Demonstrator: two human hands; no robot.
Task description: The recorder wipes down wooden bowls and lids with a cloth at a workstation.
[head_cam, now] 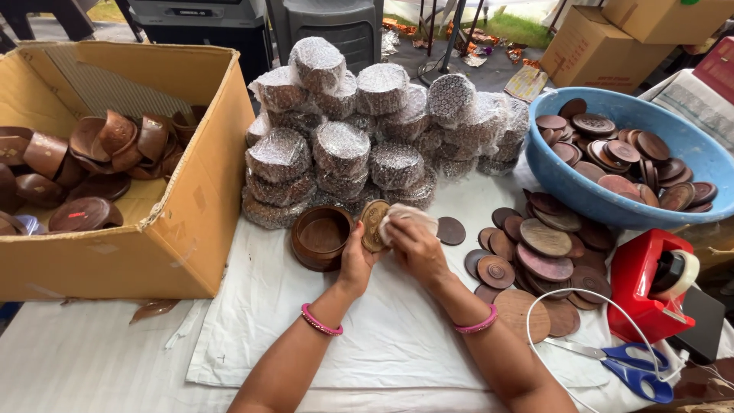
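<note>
We are gripping a carved wooden lid (373, 224) on edge in our left hand (356, 258); our right hand (413, 245) is pressing a white cloth (407, 217) against its right side.

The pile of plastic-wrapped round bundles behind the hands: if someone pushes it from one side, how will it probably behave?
The pile of wrapped bundles is stacked loosely in several layers, so the top ones would probably slide or tumble. The shiny wrap looks smooth, likely slippery. Each bundle is round and squat, so one landing on its edge on the white cloth might roll.
</note>
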